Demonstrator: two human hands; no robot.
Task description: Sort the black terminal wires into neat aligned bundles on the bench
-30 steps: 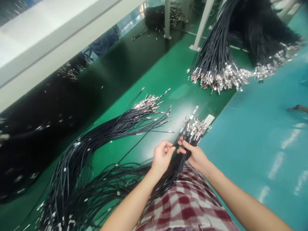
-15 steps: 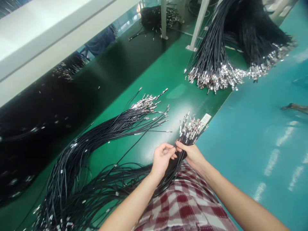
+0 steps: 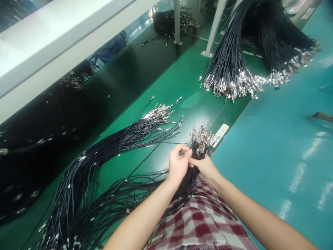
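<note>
My right hand (image 3: pixel 204 166) is closed around a bundle of thin black cables (image 3: pixel 199 155) just below their ends. Silvery metal terminals (image 3: pixel 201 137) cluster at the top of this bundle, pointing away from me. At the bundle's left edge, my left hand (image 3: pixel 179 161) pinches a black cable between thumb and forefinger; the fingertips partly hide it. From under both hands the cables trail left across the green surface in loose curves. A second bundle of black cables (image 3: pixel 114 140), also tipped with metal terminals, lies to the left.
A large heap of cables (image 3: pixel 234 59) hangs by the table legs (image 3: pixel 214 29) at the upper right. The white beam (image 3: pixel 65 38) crosses the upper left. A white label (image 3: pixel 221 133) marks the green surface's edge, with blue-green floor (image 3: pixel 273 156) beyond.
The held bundle has shifted slightly left and tipped, uncovering more of the white label. My left hand has moved up a little, closer against my right hand.
</note>
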